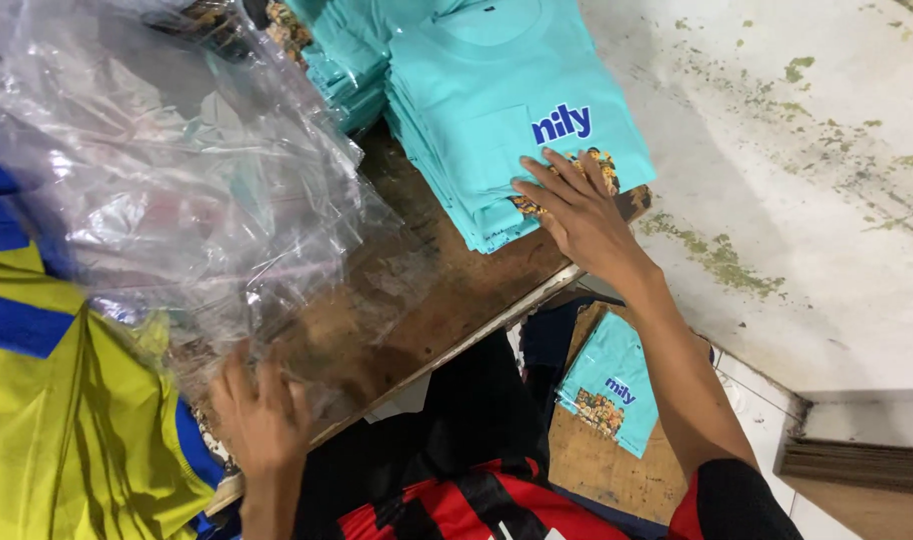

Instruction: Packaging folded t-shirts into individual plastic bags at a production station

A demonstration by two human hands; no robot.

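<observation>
Head view only: right hand [582, 215] lies flat, fingers [542, 190] spread open, on top of the stack of folded turquoise shirts [497, 110] at the far edge of the wooden surface [427, 290]. Left hand [262, 415] has its fingers open too, pressing on the pile of clear plastic bags [177, 180], not gripping any. Looks like the bagging step; next move probably needs one shirt peeled off and one bag separated. Bags here look empty. One more folded shirt [612, 395] sits on a low board below.

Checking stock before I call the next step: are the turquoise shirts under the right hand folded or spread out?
Folded. The turquoise shirts lie as neat rectangles in a stack on the wooden table, layered edges showing; the right hand rests flat on top.
</observation>
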